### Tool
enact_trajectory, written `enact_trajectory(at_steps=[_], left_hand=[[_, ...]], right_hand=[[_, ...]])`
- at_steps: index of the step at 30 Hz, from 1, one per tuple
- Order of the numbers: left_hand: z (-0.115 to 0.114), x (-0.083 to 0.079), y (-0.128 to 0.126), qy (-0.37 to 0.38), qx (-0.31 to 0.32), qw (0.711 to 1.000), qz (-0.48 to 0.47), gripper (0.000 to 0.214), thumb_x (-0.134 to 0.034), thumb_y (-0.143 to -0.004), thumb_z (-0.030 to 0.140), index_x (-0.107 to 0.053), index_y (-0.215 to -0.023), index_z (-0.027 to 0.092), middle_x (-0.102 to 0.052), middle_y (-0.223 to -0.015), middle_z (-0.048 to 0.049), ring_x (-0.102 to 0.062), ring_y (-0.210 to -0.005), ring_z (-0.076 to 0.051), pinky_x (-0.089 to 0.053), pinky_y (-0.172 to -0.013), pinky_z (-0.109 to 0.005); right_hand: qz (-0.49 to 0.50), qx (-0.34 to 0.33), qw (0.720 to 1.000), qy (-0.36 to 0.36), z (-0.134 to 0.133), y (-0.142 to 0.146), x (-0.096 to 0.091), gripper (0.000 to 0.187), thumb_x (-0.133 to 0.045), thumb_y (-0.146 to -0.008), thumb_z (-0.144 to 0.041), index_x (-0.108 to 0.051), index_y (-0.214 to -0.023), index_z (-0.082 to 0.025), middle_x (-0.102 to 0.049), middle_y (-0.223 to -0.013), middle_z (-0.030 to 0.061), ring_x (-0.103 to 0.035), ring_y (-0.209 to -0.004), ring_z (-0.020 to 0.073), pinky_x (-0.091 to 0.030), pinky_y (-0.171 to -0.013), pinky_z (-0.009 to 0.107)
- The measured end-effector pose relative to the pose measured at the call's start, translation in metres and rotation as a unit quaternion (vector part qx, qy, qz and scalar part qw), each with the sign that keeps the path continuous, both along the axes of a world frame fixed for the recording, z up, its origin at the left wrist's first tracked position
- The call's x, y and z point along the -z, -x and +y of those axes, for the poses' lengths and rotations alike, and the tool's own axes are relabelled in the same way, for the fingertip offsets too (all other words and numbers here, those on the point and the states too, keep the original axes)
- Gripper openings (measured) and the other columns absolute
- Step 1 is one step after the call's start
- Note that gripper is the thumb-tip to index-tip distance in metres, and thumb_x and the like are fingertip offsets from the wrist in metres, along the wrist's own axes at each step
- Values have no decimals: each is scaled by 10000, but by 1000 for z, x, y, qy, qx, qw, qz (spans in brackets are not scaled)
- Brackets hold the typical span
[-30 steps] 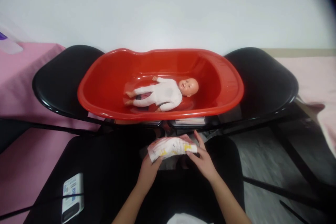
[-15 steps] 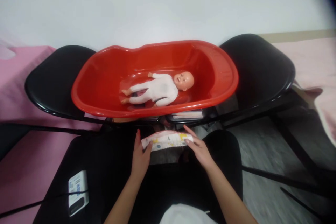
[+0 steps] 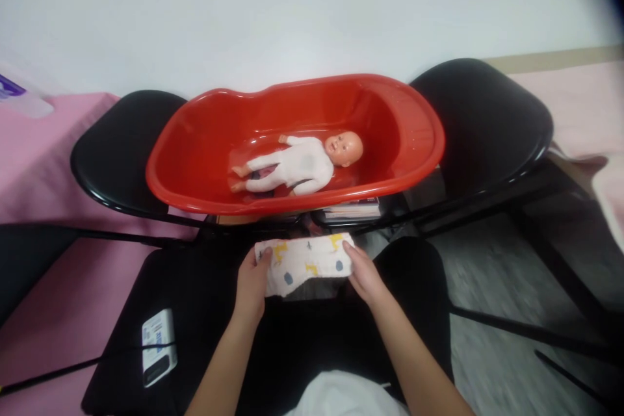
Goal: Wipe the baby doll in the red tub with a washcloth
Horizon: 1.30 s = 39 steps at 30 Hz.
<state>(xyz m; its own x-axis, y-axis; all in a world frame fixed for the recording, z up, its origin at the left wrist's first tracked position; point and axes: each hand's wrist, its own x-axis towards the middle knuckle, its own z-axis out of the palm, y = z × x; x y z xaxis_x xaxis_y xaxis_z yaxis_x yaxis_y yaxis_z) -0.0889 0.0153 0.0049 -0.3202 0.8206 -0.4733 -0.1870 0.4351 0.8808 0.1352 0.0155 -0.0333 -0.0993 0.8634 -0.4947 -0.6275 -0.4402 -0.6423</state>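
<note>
the cloth (image 3: 308, 263) is now turned with its printed white face to the view; a second ago it was bent into an arch, and much of its pink side was shown. the raised finger seen earlier on the left hand (image 3: 250, 279) is now curled in, and the left end of the cloth is pinched under the thumb. the right end is pinched by the right hand (image 3: 364, 273), its thumb laid over the corner. both grips are narrow, closed on the cloth, which is held stretched between them on the near side of the tub (image 3: 195, 136). the doll (image 3: 305, 164) is left lying on its back in the tub, as before.

one cloth, one doll and one tub are counted. on the cloth, two blue-grey dots and three yellow figures are seen. the tub is flanked by two black seats, left (image 3: 121, 153) and right (image 3: 487, 127). one white device (image 3: 160, 330) is crossed by one dark cable (image 3: 117, 353).
</note>
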Motion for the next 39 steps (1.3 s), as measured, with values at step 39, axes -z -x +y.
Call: enact_trajectory(at_steps=[39], left_hand=[[-27,60,-16,102,165,980,40,513,-714,-712,585,-637,-952,139,-648,-748,-36,-587,-594,-130,-430,-485,-199]], right_hand=[[258,105,937,211,-15,-8,88,224,-469,-928,-302,-602,-799,-176,-601,-543,-7,-531,-408,111,-440,-370,196]])
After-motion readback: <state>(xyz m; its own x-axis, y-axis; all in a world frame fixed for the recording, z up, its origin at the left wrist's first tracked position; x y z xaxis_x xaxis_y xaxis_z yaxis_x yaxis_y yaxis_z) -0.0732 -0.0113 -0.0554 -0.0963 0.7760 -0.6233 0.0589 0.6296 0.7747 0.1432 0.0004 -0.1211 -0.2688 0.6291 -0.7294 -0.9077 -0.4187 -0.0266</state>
